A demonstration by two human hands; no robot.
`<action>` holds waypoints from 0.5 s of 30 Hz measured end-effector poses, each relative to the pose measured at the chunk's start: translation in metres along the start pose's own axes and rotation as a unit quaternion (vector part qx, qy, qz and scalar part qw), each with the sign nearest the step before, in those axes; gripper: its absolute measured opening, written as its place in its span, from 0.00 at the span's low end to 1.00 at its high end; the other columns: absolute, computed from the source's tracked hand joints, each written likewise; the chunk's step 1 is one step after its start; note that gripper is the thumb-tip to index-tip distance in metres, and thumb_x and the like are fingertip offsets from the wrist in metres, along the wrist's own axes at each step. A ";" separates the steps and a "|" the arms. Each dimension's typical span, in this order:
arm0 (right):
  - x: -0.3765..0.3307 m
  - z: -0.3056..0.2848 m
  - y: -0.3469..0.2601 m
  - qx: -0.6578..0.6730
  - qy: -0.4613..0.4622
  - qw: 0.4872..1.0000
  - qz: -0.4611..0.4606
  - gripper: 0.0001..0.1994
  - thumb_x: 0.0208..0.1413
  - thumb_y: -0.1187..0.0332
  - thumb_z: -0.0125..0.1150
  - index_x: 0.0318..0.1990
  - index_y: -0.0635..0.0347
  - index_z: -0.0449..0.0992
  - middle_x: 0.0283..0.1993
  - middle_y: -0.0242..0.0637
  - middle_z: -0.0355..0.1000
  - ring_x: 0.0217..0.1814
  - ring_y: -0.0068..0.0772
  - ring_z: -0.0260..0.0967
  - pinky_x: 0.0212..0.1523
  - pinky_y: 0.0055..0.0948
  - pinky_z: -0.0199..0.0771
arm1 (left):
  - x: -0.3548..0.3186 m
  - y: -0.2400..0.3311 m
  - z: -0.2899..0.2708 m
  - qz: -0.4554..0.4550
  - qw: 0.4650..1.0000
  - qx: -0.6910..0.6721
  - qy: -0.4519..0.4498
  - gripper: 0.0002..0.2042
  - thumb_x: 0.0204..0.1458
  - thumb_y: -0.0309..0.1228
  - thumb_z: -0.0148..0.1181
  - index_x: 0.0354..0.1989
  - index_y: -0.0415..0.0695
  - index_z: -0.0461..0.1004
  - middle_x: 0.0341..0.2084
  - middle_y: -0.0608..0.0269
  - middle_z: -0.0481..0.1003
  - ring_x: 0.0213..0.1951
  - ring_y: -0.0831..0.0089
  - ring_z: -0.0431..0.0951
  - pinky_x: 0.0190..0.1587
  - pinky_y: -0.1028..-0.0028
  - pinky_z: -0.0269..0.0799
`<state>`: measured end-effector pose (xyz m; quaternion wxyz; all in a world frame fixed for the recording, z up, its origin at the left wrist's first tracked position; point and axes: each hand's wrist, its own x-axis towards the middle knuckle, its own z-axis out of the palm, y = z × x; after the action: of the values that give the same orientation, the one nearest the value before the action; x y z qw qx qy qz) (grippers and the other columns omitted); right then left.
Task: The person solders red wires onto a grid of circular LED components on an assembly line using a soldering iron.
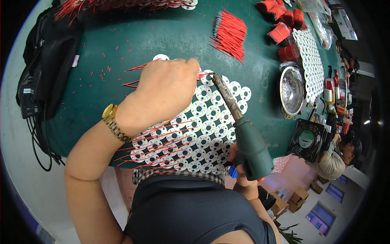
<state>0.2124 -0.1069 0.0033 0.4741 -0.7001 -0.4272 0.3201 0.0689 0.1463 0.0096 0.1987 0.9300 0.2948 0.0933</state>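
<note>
From the head camera: gripping a green-handled soldering iron (pixel 248 140) in the right hand (pixel 241 175), wrapping around the handle and showing only in part behind it. Bringing the dark tip up to red wires (pixel 202 75) near the upper edge of a sheet of white ring-shaped boards (pixel 208 122). Closing the left hand (pixel 168 83), back upward, over the same wires, apparently pinching them, though hiding the fingertips too well for certainty. Wearing a gold watch (pixel 115 124) on the left wrist. Working over the sheet, lying flat on a green table (pixel 262 73) directly in front of the torso.

Judging by the leads, running partway through: showing red wires across the lower-left rings, seemingly done, but not revealing the soundness of any joint. Leaving the right-hand rings bare, apparently yet to be wired. Displaying at the top edge a heap of wired boards (pixel 134 4), possibly finished work. Offering plenty of supply beyond: a loose pile of red leads (pixel 230 36), tied red bundles (pixel 279 33) and, past a metal bowl (pixel 292 89), a second sheet (pixel 308 65), seemingly without wires.
</note>
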 end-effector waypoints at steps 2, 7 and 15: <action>0.000 0.000 -0.001 0.006 -0.001 0.999 0.035 0.44 0.41 0.37 0.67 0.57 0.65 0.66 0.33 0.34 0.68 0.26 0.23 0.63 0.27 0.23 0.61 | 0.000 0.001 0.000 0.002 1.000 0.003 0.002 0.09 0.57 0.31 0.52 0.27 0.41 0.68 0.20 0.53 0.73 0.24 0.53 0.75 0.27 0.58 0.69; 0.007 0.006 -0.016 0.194 0.010 0.981 0.031 0.35 0.48 0.49 0.66 0.58 0.64 0.65 0.32 0.32 0.68 0.30 0.23 0.63 0.31 0.24 0.63 | 0.000 0.002 -0.001 -0.008 1.000 0.008 -0.015 0.09 0.57 0.32 0.52 0.27 0.40 0.67 0.20 0.54 0.73 0.23 0.53 0.75 0.26 0.58 0.70; 0.007 0.004 -0.025 0.130 -0.001 0.981 0.144 0.48 0.37 0.31 0.66 0.56 0.65 0.69 0.36 0.34 0.69 0.27 0.22 0.64 0.25 0.20 0.59 | -0.001 0.000 0.002 0.003 1.000 0.018 0.001 0.09 0.57 0.32 0.51 0.27 0.41 0.67 0.20 0.54 0.73 0.23 0.54 0.76 0.26 0.58 0.70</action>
<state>0.2047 -0.0941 0.0254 0.5097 -0.6861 -0.2775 0.4386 0.0687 0.1457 0.0078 0.1814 0.9341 0.2941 0.0893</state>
